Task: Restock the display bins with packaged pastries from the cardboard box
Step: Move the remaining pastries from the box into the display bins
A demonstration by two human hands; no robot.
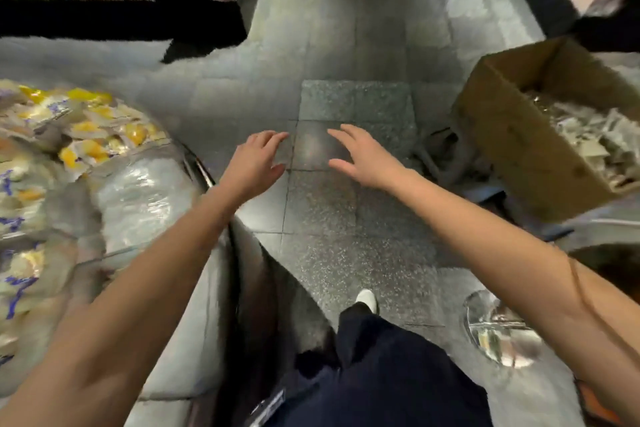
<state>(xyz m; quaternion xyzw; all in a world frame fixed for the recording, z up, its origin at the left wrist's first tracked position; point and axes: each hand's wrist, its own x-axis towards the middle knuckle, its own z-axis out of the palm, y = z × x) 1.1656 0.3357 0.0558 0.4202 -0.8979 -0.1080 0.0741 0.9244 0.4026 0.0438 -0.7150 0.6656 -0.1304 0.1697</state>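
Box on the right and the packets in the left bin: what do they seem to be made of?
Box: plain brown cardboard, matte; its walls are dull, unprinted and flat with straight folded edges. Packets: probably thin clear plastic film, glossy; light glints off them and yellow and pale contents show through, though blur hides finer detail.

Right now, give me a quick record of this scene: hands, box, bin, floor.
left hand: open, holds nothing, over the floor next to the bin
right hand: open, holds nothing, over the floor, short of the box
box: cardboard, on the right, top open
packets: inside the box, blurred
bin: on the left
pastries: yellow and white packs piled in the bin
floor: grey tiles
image: blurred
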